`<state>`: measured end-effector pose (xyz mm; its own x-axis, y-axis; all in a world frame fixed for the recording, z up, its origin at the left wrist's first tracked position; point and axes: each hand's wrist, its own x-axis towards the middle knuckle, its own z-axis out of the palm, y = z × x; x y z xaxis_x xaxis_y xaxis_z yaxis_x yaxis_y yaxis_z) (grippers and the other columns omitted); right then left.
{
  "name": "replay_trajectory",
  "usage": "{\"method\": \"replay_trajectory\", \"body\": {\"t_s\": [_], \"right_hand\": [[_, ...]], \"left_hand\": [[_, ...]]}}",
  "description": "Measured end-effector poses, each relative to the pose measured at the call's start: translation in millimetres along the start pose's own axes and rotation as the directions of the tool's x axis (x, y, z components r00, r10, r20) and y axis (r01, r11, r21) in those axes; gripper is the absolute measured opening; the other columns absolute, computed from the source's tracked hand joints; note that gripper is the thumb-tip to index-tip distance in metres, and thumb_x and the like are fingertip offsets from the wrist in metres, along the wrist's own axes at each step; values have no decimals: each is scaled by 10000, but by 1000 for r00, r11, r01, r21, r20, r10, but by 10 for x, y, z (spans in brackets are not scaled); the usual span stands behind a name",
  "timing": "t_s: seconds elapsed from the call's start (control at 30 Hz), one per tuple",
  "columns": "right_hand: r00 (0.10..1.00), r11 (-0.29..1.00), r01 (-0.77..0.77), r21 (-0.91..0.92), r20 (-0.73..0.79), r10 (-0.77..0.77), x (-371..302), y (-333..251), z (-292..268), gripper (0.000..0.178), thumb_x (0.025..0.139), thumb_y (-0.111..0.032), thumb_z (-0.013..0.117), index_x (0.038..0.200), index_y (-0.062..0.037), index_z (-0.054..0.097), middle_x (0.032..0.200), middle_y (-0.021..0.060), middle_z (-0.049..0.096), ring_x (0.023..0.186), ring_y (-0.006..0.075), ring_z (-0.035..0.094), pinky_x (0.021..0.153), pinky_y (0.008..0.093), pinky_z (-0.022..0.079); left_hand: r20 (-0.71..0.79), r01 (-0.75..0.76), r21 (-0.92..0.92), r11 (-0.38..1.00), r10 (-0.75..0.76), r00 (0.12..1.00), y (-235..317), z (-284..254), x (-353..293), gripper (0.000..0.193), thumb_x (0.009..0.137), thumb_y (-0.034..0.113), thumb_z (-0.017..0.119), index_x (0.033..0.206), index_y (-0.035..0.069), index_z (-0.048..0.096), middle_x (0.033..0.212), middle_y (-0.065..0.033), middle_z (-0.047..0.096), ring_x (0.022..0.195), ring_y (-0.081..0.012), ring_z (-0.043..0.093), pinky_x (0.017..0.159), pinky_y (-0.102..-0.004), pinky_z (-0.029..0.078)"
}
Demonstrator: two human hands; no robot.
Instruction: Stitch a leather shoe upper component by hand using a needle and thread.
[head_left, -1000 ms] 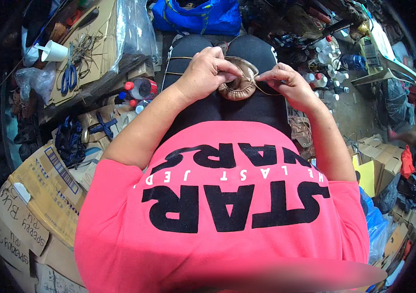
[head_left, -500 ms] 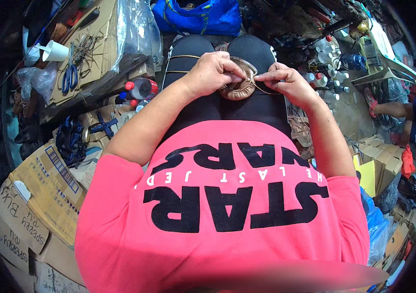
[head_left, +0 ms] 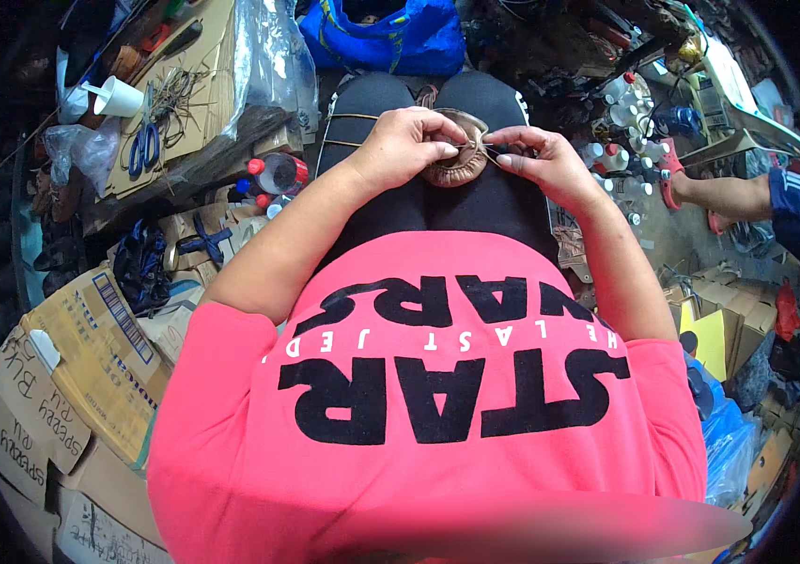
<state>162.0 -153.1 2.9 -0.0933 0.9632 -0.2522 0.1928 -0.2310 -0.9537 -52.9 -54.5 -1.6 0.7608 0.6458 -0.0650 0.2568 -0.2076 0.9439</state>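
A brown leather moccasin (head_left: 461,173) with a gathered, stitched toe rests on my thighs, its sole side not showing. My left hand (head_left: 403,147) pinches it at the seam from the left, thumb and forefinger closed. From the right, my right hand (head_left: 550,164) holds a thin cord (head_left: 505,150) between thumb and fingers, close to the seam. What exactly lies between the left fingertips is too small to make out. Tan cord strands (head_left: 348,117) stretch across my left thigh.
A blue bag (head_left: 386,47) lies beyond my knees. Blue-handled scissors (head_left: 144,148) and a white cup (head_left: 118,97) sit on cardboard at the left. Several bottles (head_left: 618,155) stand at the right, near another person's leg (head_left: 724,195) in a pink clog. Cardboard boxes (head_left: 104,343) fill the lower left.
My right fingers have opened out slightly at the cord, and the hand has tilted. The other person's leg has come further in from the right. The whole view has shifted a little.
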Motion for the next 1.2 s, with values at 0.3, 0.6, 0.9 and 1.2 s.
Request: {"method": "replay_trajectory", "body": {"t_s": [0.3,0.6,0.9,1.2], "right_hand": [[998,999,-48,-20,-37,48,91,-19,15,76,804,-56,687,855,-6,661,844,9,640,795,61,569,740,209,470],[980,971,154,-181,-95,-174,2,199,-190,137,795,-106,711,862,-22,626,892,-20,497,789,40,475,706,196,409],[967,965,197,-172,-129,-220,-249,75,-525,125,842,-134,634,855,-22,579,898,17,474,831,102,499,721,232,417],[924,656,193,-730,-90,-372,-64,-272,-358,167,813,-234,634,850,-72,644,868,104,628,871,295,605,794,408,456]], "left_hand": [[72,-11,2,1000,10,997,4,86,203,64,755,43,691,814,31,668,785,-27,635,760,-115,572,706,-260,464],[21,-95,289,952,93,995,103,-103,45,67,782,88,661,814,34,636,782,-76,599,782,-181,575,716,-304,449],[253,-278,469,838,174,952,232,-18,197,113,838,97,568,931,39,592,855,-168,632,834,-350,605,706,-392,478],[294,-289,528,799,148,944,244,-55,196,132,833,121,558,947,58,575,812,-185,615,814,-378,596,697,-435,469]]}}
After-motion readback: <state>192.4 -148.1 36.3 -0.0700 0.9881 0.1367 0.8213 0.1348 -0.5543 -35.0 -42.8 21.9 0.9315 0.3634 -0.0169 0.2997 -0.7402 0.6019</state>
